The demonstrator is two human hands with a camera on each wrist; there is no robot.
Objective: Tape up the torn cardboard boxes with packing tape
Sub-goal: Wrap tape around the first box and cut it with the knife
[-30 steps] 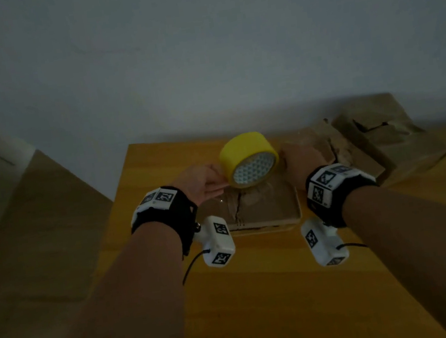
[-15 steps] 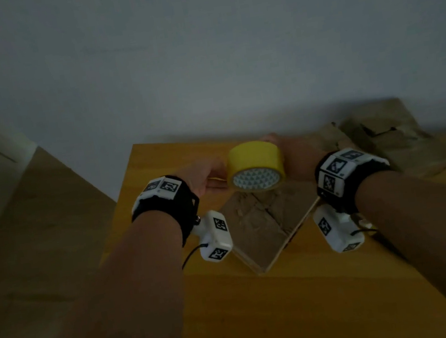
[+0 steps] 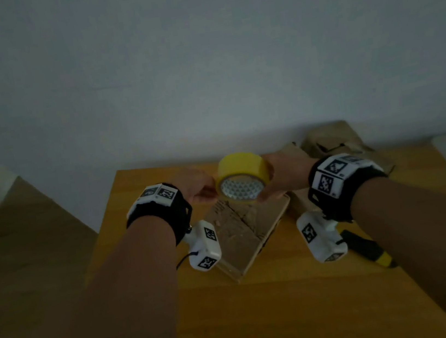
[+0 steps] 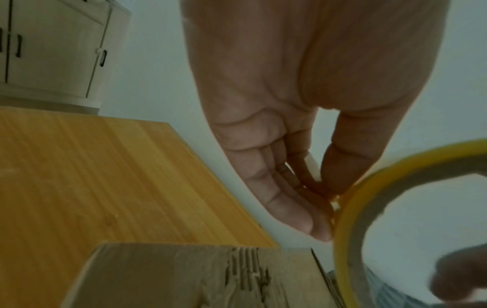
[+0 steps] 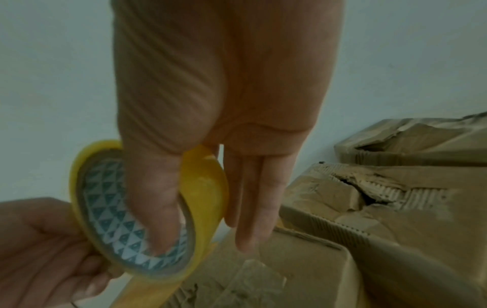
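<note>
The yellow packing tape roll [image 3: 241, 172] hangs in the air above the far corner of a torn cardboard box [image 3: 237, 235] that lies diagonally on the wooden table [image 3: 280, 318]. My right hand [image 3: 269, 191] grips the roll [image 5: 208, 187], thumb inside the patterned core and fingers [image 5: 253, 200] on the outside. My left hand [image 3: 205, 197] pinches the tape end at the roll's left rim [image 4: 345, 208], thumb and fingertips [image 4: 316, 185] pressed together. A yellow strip [image 5: 147, 289] trails down from the roll. The box top [image 4: 184, 277] shows a ragged tear.
Two more torn cardboard boxes [image 3: 335, 141] [image 5: 382, 200] stand against the wall at the back right. A black and yellow utility knife [image 3: 367, 248] lies on the table under my right forearm. A white cabinet [image 4: 52, 52] stands off to the left, beyond the table edge.
The box was turned from square to diagonal. My right hand left the box and took the roll, which tipped so its core faces down; the hands have barely moved since.
</note>
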